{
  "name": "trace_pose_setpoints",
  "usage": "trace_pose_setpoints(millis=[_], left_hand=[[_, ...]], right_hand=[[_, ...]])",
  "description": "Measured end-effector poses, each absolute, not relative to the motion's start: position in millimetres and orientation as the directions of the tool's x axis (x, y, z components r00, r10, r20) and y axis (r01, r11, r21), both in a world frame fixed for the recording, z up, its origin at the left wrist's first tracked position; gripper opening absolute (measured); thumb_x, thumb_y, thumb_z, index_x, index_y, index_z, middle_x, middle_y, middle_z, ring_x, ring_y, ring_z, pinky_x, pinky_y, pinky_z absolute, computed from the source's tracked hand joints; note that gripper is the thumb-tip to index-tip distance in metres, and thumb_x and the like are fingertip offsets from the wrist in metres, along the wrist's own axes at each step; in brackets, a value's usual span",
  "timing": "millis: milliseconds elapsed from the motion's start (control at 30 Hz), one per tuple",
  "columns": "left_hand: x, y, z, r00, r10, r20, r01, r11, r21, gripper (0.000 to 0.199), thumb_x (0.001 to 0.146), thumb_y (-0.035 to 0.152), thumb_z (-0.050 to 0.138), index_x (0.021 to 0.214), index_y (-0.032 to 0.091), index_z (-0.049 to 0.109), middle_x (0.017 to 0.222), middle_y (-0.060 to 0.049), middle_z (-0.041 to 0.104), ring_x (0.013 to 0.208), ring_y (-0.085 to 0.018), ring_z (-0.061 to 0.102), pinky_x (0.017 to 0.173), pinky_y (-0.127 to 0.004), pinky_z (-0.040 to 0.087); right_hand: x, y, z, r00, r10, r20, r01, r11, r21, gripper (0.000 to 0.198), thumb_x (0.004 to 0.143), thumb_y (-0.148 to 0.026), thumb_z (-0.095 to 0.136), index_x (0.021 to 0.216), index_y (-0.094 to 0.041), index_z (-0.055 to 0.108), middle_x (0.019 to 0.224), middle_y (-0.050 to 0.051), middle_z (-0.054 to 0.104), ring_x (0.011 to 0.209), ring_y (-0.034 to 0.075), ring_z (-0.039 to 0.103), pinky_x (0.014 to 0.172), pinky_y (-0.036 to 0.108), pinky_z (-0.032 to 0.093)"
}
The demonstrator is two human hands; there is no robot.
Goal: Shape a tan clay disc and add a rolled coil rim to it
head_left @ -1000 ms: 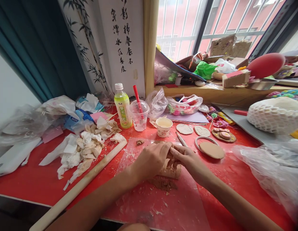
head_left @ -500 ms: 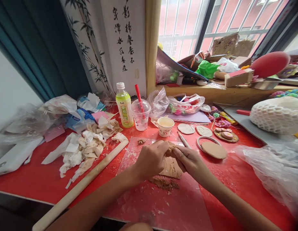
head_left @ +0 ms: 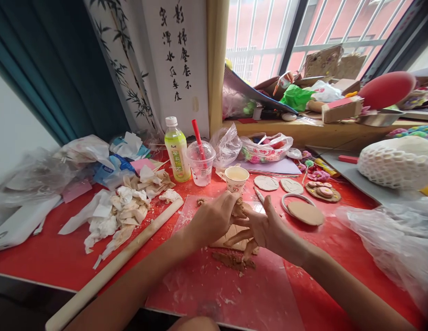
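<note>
My left hand (head_left: 214, 219) is closed around a small lump of brown clay (head_left: 239, 209), held a little above the clear plastic sheet (head_left: 231, 285). Just to its right, my right hand (head_left: 265, 227) has its fingers spread, palm turned toward the left hand, and holds nothing. Below both hands a flat slab of clay (head_left: 232, 231) lies on the sheet, with a pile of clay crumbs (head_left: 234, 261) in front of it.
A wooden rolling pin (head_left: 117, 264) lies diagonally at the left beside crumpled tissues (head_left: 117, 214). Behind the hands stand a green bottle (head_left: 177, 151), a plastic cup with a red straw (head_left: 200, 164) and a paper cup (head_left: 236, 179). A clay disc in a ring (head_left: 305, 212) lies to the right.
Both hands lifted off the clay slab. The left hand pulled away a small lump and raised it. The right hand let go and spread its fingers.
</note>
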State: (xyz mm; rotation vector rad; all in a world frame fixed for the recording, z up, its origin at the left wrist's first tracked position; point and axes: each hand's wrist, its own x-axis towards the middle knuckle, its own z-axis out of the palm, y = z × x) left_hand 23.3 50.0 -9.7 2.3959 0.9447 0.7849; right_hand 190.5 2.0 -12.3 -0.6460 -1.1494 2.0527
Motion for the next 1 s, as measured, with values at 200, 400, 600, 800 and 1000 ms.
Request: trace_pose_setpoints(millis=[200, 400, 600, 800, 1000], left_hand=[[12.6, 67.6, 4.9, 0.433, 0.846, 0.312, 0.404, -0.492, 0.772, 0.028, 0.091, 0.034, 0.033, 0.093, 0.018, 0.055, 0.081, -0.003, 0.060, 0.069, -0.013, 0.058, 0.064, -0.025, 0.047], [16.0, 64.9, 5.3, 0.483, 0.849, 0.217, 0.330, -0.405, 0.853, 0.024, 0.088, 0.030, 0.040, 0.086, 0.017, 0.059, 0.070, 0.000, 0.060, 0.057, -0.010, 0.057, 0.057, -0.022, 0.047], [25.8, 52.8, 5.0, 0.786, 0.605, 0.125, 0.230, -0.474, 0.850, 0.028, 0.086, 0.036, 0.049, 0.104, 0.018, 0.060, 0.102, -0.004, 0.066, 0.096, -0.017, 0.061, 0.085, -0.029, 0.048], [24.4, 57.9, -9.9, 0.805, 0.515, 0.293, 0.196, -0.699, 0.688, 0.032, 0.087, 0.018, 0.043, 0.117, 0.018, 0.055, 0.118, -0.006, 0.061, 0.108, -0.017, 0.056, 0.094, -0.031, 0.045], [26.5, 52.0, -19.9, 0.764, 0.487, 0.424, 0.282, -0.842, 0.459, 0.027, 0.081, 0.008, 0.039, 0.101, 0.015, 0.055, 0.098, -0.008, 0.062, 0.092, -0.017, 0.057, 0.084, -0.032, 0.048]], right_hand=[[199.9, 12.2, -7.8, -0.398, 0.904, -0.155, -0.386, -0.318, -0.866, 0.082, 0.084, -0.068, -0.003, 0.140, -0.019, 0.031, 0.106, 0.016, 0.066, 0.062, 0.015, 0.065, 0.055, 0.025, 0.048], [196.9, 6.1, -9.3, -0.427, 0.903, -0.046, -0.282, -0.181, -0.942, 0.084, 0.078, -0.075, 0.002, 0.147, -0.027, 0.002, 0.111, 0.016, 0.065, 0.058, 0.015, 0.064, 0.054, 0.028, 0.048], [195.7, 5.3, -23.3, -0.381, 0.920, -0.096, -0.193, -0.181, -0.964, 0.083, 0.076, -0.079, 0.013, 0.145, -0.035, 0.000, 0.130, 0.015, 0.052, 0.064, 0.016, 0.064, 0.049, 0.028, 0.048], [190.6, 4.3, -9.6, -0.332, 0.933, -0.136, -0.237, -0.222, -0.946, 0.077, 0.081, -0.071, -0.001, 0.145, -0.030, -0.008, 0.092, 0.012, 0.067, 0.050, 0.015, 0.063, 0.032, 0.019, 0.035], [187.9, 3.1, -5.9, -0.351, 0.928, -0.121, -0.351, -0.250, -0.902, 0.074, 0.084, -0.069, 0.007, 0.146, -0.028, -0.004, 0.101, 0.016, 0.067, 0.033, 0.007, 0.053, 0.028, 0.014, 0.027]])
